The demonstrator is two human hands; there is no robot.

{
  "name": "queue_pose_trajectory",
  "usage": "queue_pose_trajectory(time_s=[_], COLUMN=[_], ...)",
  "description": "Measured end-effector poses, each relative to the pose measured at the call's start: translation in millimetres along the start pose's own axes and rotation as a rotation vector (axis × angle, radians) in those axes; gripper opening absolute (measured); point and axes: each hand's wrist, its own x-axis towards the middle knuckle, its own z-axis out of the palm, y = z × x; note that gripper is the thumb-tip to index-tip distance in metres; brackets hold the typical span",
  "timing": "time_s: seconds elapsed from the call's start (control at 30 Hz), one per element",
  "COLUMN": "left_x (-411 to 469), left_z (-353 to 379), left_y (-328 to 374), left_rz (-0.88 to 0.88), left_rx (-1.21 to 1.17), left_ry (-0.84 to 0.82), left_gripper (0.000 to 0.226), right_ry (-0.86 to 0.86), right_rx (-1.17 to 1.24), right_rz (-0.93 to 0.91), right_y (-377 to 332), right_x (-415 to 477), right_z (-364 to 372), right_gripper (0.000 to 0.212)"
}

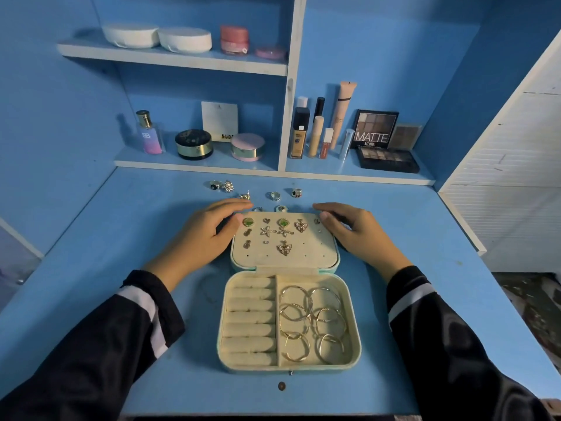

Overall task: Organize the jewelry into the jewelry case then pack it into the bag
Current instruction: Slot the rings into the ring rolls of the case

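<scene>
Squarely in the head view, the jewelry case (354,329) lies open in the middle of the blue surface (121,238), its base close to the near edge and its lid (303,257) folded flat away from the person. Stud and butterfly earrings (284,248) are pinned to the lid's cream panel. In the base, the padded ring rolls (250,317) fill the left side, and thin gold hoops (312,320) lie overlapping in the right compartment. The left hand (209,232) sits at the lid's far left corner and the right hand (355,229) at its far right corner, well apart. Their fingers are loosely bent past the far edge and their thumbs lie against the panel; whether they pinch the lid cannot be told. Loose rings (274,196) are scattered on the surface just beyond the lid, between it and the lower shelf (197,166), which carries cosmetics. Bare surface runs on both sides of the case, out to the blue wall on the left and a white panel (516,177) on the right.
</scene>
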Motion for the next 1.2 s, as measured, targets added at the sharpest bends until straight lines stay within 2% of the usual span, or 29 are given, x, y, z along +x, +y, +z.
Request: queue_pose_trajectory(time_s=[0.17,0.4,0.73,0.93,1.2], left_x=[23.5,43.4,44.4,45.6,49.6], left_z=[-5.7,-0.5,-0.4,-0.5,-0.9], left_y=[-12.5,-21.6,-27.3,-28.3,-28.5], left_rz=[0.025,-0.018,-0.025,0.011,0.028], left_rx=[0.154,0.173,0.140,0.135,0.159], left_ry=[0.136,0.091,0.062,0.086,0.098], left_gripper=[0.026,0.030,0.029,0.024,0.027], right_ry=[0.083,0.056,0.053,0.101,0.015], right_rx=[0.003,-0.070,-0.172,-0.163,-0.185], right_rz=[-0.015,-0.094,-0.268,-0.273,-0.268], right_y=[3.4,11.5,22.3,24.5,20.6], right_x=[27.5,65.1,73.1,72.2,73.0], right_z=[2.6,11.6,17.9,17.7,17.6], right_gripper=[0.025,0.029,0.022,0.023,0.021])
